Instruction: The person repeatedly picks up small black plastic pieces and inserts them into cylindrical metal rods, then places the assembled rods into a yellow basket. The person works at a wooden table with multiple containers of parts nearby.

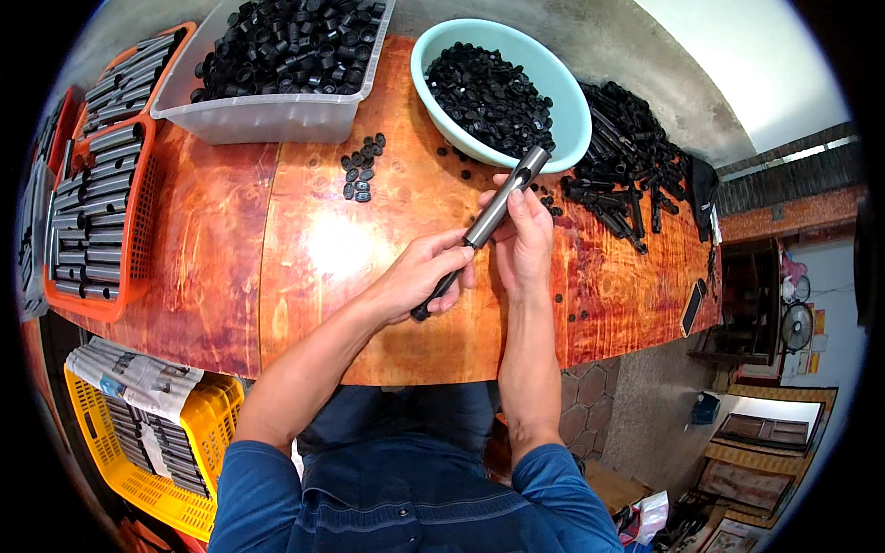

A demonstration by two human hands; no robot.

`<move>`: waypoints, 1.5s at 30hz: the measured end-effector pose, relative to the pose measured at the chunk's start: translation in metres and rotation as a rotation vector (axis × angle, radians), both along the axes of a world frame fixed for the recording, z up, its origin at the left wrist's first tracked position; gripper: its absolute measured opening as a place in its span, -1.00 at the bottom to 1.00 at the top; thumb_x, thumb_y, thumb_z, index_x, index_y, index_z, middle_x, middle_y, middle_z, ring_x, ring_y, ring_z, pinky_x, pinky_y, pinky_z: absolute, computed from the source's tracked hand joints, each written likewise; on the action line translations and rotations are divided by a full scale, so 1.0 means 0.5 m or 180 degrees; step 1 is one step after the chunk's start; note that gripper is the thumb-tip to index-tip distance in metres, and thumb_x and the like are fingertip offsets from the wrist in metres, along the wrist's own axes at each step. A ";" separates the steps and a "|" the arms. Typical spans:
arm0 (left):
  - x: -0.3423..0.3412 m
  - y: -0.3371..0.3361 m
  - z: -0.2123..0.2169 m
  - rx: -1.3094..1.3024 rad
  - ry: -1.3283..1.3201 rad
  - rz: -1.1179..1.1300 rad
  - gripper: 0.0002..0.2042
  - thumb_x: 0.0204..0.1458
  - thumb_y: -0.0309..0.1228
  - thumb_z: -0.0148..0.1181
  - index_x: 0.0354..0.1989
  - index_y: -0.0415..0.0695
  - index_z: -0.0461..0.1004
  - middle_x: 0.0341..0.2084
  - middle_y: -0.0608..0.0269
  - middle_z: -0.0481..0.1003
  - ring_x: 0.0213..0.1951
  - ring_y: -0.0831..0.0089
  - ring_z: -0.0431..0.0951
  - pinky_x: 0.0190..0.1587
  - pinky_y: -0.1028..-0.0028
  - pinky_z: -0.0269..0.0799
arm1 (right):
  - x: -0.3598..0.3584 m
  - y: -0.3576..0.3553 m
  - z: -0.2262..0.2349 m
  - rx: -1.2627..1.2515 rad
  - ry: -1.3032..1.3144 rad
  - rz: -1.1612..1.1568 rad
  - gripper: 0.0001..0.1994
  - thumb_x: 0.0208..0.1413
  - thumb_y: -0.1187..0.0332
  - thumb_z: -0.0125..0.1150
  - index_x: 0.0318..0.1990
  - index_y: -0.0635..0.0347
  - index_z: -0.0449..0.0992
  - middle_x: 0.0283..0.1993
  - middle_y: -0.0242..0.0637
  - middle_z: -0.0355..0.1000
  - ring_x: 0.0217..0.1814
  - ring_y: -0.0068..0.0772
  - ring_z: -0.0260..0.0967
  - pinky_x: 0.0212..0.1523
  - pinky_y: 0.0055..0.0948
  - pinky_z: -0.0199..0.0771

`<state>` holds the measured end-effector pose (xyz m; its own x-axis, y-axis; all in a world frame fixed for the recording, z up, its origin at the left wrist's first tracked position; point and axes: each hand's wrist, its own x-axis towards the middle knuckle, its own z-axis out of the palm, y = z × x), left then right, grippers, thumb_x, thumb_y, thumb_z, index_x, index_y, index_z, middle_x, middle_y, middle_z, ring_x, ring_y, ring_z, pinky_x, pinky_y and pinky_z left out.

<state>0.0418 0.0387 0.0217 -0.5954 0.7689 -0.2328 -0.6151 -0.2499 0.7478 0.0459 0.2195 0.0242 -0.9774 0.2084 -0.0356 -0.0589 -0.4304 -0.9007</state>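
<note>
A silver metal tube (489, 221) with a dark opening near its upper end slants up to the right in front of me. From its lower end juts a slim black plastic piece (442, 291) with a wider knob at the tip. My left hand (415, 274) is closed around that black piece, close to where it meets the tube. Wrapped about the tube's middle from the right is my right hand (524, 241), its thumb along the side. The tube's upper end overlaps the near rim of a light blue bowl (570, 106) full of small black parts.
Small black oval pieces (359, 173) lie on the wooden table (212, 240). Behind them stands a clear bin (263, 122) of black caps. Orange baskets (140, 221) of tubes are left, a yellow crate (205, 429) lower left. Long black parts (627, 138) and a phone (693, 307) lie right.
</note>
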 end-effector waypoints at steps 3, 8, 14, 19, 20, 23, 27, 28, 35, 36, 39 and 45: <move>0.001 0.002 0.002 -0.0047 0.0072 0.0030 -0.79 0.34 -0.35 -0.08 -0.05 -0.24 0.38 -0.50 0.30 0.45 -0.72 0.65 0.36 -0.71 0.65 0.21 | 0.001 0.002 -0.001 -0.0003 0.0067 0.0097 -0.63 0.32 0.20 0.19 0.11 0.30 0.45 -0.17 -0.21 0.56 -0.26 -0.53 0.49 -0.22 -0.53 0.49; 0.002 0.002 0.001 -0.0017 0.0077 0.0110 -0.76 0.34 -0.34 -0.08 -0.01 -0.25 0.38 -0.51 0.31 0.44 -0.72 0.65 0.36 -0.72 0.65 0.21 | 0.004 -0.009 0.002 -0.0023 0.0153 0.0077 -0.61 0.34 0.21 0.16 0.16 0.31 0.41 -0.11 -0.18 0.56 -0.25 -0.54 0.47 -0.22 -0.55 0.46; 0.002 0.004 -0.002 -0.0108 0.0149 0.0170 -0.68 0.33 -0.33 -0.08 0.13 -0.26 0.37 -0.52 0.32 0.43 -0.72 0.65 0.36 -0.72 0.65 0.20 | 0.002 -0.013 -0.010 -0.0065 0.0206 0.0067 -0.61 0.34 0.23 0.16 0.17 0.32 0.39 -0.08 -0.16 0.55 -0.23 -0.52 0.47 -0.25 -0.54 0.45; 0.003 0.005 -0.005 -0.0252 0.0298 0.0247 -0.66 0.31 -0.32 -0.08 0.15 -0.24 0.38 -0.52 0.33 0.43 -0.72 0.66 0.35 -0.72 0.65 0.19 | 0.002 -0.014 -0.012 0.0016 0.0210 0.0074 -0.61 0.35 0.23 0.16 0.17 0.32 0.39 -0.09 -0.17 0.54 -0.23 -0.51 0.47 -0.24 -0.53 0.47; 0.003 0.006 -0.005 -0.0268 0.0309 0.0274 -0.66 0.32 -0.35 -0.11 0.17 -0.25 0.36 -0.52 0.30 0.44 -0.74 0.64 0.34 -0.73 0.64 0.19 | 0.000 -0.017 -0.013 0.0046 0.0222 0.0043 -0.61 0.35 0.23 0.16 0.17 0.32 0.39 -0.09 -0.17 0.54 -0.23 -0.51 0.47 -0.25 -0.53 0.47; 0.005 0.007 -0.005 -0.0294 0.0312 0.0327 -0.66 0.34 -0.40 -0.16 0.19 -0.26 0.34 -0.51 0.23 0.46 -0.77 0.60 0.31 -0.75 0.62 0.17 | 0.001 -0.020 -0.011 0.0062 0.0232 0.0043 -0.61 0.35 0.22 0.16 0.16 0.32 0.39 -0.10 -0.19 0.53 -0.25 -0.52 0.47 -0.31 -0.56 0.46; 0.006 0.009 -0.014 -0.0305 0.0305 0.0343 -0.70 0.33 -0.40 -0.17 0.10 -0.28 0.37 -0.51 0.22 0.47 -0.78 0.61 0.31 -0.76 0.62 0.17 | 0.003 -0.024 -0.018 0.0035 0.0244 0.0116 -0.60 0.35 0.21 0.16 0.17 0.32 0.37 -0.12 -0.22 0.52 -0.31 -0.54 0.47 -0.40 -0.63 0.42; 0.006 0.009 -0.016 -0.0315 0.0320 0.0349 -0.70 0.33 -0.40 -0.17 0.09 -0.28 0.38 -0.51 0.22 0.47 -0.78 0.61 0.31 -0.76 0.62 0.17 | 0.004 -0.026 -0.017 0.0020 0.0237 0.0113 -0.61 0.35 0.21 0.15 0.17 0.31 0.37 -0.12 -0.22 0.52 -0.32 -0.55 0.47 -0.40 -0.65 0.40; 0.005 0.002 0.001 0.0375 -0.0404 0.0340 -0.65 0.37 -0.18 -0.04 0.00 -0.26 0.44 -0.44 0.22 0.48 -0.69 0.58 0.39 -0.64 0.61 0.26 | 0.008 -0.029 -0.012 0.0044 0.0168 0.0392 -0.62 0.36 0.23 0.13 0.17 0.31 0.37 -0.11 -0.23 0.52 -0.35 -0.63 0.39 -0.40 -0.69 0.35; 0.003 0.004 -0.015 0.0380 -0.0297 0.0402 -0.64 0.36 -0.15 -0.01 -0.02 -0.25 0.46 -0.43 0.24 0.48 -0.63 0.58 0.43 -0.58 0.61 0.31 | 0.009 -0.032 -0.011 0.0071 0.0168 0.0518 -0.62 0.36 0.23 0.13 0.18 0.31 0.37 -0.11 -0.23 0.52 -0.34 -0.65 0.38 -0.39 -0.69 0.36; -0.010 0.003 -0.046 0.0427 0.0072 0.0843 -0.65 0.33 -0.15 0.07 -0.03 -0.23 0.50 -0.39 0.30 0.49 -0.41 0.58 0.50 -0.37 0.58 0.40 | 0.018 -0.058 -0.015 0.0408 0.0316 0.0240 -0.56 0.32 0.19 0.19 0.18 0.34 0.37 -0.03 -0.24 0.48 -0.20 -0.60 0.37 -0.17 -0.58 0.42; -0.025 -0.017 -0.021 0.0587 -0.0029 0.1531 -0.68 0.25 -0.23 0.23 0.02 -0.21 0.51 -0.25 0.35 0.53 -0.19 0.55 0.51 -0.09 0.45 0.44 | 0.097 -0.099 0.018 0.1161 -0.0155 0.0405 -0.58 0.21 0.41 0.26 0.16 0.30 0.28 0.00 -0.25 0.38 -0.03 -0.53 0.36 0.00 -0.53 0.42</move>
